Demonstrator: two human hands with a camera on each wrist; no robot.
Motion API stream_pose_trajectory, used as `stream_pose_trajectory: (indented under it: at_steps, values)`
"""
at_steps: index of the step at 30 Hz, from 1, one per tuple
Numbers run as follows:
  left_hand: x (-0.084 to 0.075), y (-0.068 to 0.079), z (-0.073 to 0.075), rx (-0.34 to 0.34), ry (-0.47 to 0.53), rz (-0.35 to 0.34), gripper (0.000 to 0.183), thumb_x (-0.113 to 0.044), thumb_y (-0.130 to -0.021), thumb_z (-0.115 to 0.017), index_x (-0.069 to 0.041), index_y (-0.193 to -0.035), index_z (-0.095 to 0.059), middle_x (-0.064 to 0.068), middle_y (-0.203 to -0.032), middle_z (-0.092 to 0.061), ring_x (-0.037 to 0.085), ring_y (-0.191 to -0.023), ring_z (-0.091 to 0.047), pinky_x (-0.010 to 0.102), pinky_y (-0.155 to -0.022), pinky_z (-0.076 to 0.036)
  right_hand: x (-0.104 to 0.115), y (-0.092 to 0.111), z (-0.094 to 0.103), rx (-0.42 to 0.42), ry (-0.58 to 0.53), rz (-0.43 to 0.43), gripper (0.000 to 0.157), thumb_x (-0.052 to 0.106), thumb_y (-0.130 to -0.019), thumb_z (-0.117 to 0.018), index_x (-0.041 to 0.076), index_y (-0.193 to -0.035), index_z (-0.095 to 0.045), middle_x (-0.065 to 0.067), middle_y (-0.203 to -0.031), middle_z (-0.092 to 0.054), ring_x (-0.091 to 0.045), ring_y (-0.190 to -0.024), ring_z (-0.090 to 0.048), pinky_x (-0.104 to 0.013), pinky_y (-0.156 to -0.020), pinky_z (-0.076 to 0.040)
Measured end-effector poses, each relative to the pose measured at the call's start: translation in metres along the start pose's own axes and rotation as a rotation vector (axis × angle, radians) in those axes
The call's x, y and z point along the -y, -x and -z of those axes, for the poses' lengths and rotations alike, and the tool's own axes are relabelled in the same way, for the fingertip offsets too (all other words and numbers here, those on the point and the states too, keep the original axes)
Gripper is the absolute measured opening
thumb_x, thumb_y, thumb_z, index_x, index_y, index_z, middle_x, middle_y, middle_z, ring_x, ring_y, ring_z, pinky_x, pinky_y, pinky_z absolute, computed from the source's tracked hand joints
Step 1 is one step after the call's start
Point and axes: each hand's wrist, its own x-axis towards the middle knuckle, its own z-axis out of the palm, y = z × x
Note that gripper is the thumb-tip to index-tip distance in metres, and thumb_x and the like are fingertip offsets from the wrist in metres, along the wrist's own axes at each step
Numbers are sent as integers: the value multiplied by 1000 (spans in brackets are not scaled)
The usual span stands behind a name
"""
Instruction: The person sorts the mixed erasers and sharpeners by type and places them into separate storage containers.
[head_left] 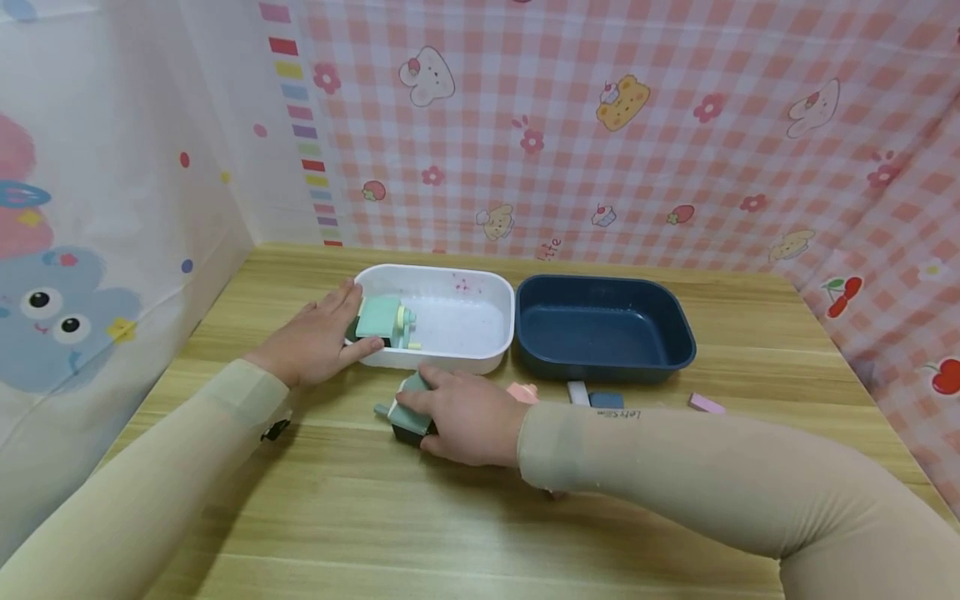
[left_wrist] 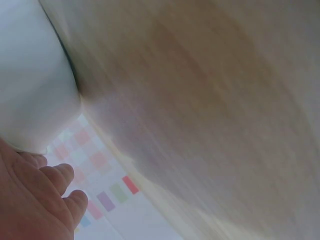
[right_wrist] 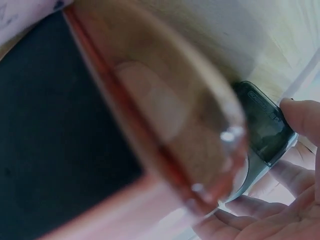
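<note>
My left hand [head_left: 318,333] rests at the left end of a white plastic bin [head_left: 495,362], fingers stretched along its rim and thumb over the front edge. Inside that end of the bin sits a mint-green crank pencil sharpener [head_left: 381,317], right beside the thumb. In front of the bin, my right hand [head_left: 472,417] grips a grey-green crank pencil sharpener [head_left: 412,404], its crank side facing left. The right wrist view shows thumb and fingers around its dark see-through drawer [right_wrist: 262,120]. A pink sharpener [head_left: 522,392] is mostly hidden behind the right hand.
To the right of the white bin stands a dark blue bin [head_left: 600,371]. Before it lie a white block [head_left: 577,392], a blue block [head_left: 606,401] and a pink block [head_left: 707,404], partly along the right sleeve. Patterned cloth [head_left: 570,167] hangs behind the wooden table [head_left: 360,517].
</note>
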Motion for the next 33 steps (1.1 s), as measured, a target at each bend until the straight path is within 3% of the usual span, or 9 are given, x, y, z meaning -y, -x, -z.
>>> stream_pose_trajectory:
  at_steps: [14,23,28,33]
  values:
    - [-2,1,2,2,2,-1,106,-73,-104,-34,6,-166,-1,25,-176,1,42,-164,-6,69,-128,-14,-6,-4,2,38,-41,19,74,44,-95,-78,27,-160,-47,-25,-166,-39,-35,-145,-54,-41,-118,-48]
    - [-2,1,1,1,5,-4,106,-73,-104,-35,6,-166,-3,25,-176,0,42,-164,-7,69,-128,-15,-2,-4,4,47,-54,6,69,39,-97,-76,25,-159,-50,-21,-162,-45,-29,-141,-56,-37,-116,-49]
    - [-2,1,1,-5,3,-4,106,-73,-104,-36,7,-166,-3,26,-176,0,43,-164,-8,69,-128,-15,-3,1,4,17,-41,2,66,37,-96,-74,26,-157,-53,-16,-158,-50,-24,-134,-59,-37,-115,-49]
    - [-1,1,2,-3,5,-6,105,-73,-104,-35,6,-166,-2,25,-176,1,42,-164,-7,69,-128,-15,-4,7,4,-21,-11,28,64,37,-96,-71,26,-156,-54,-18,-161,-47,-28,-144,-54,-40,-122,-43]
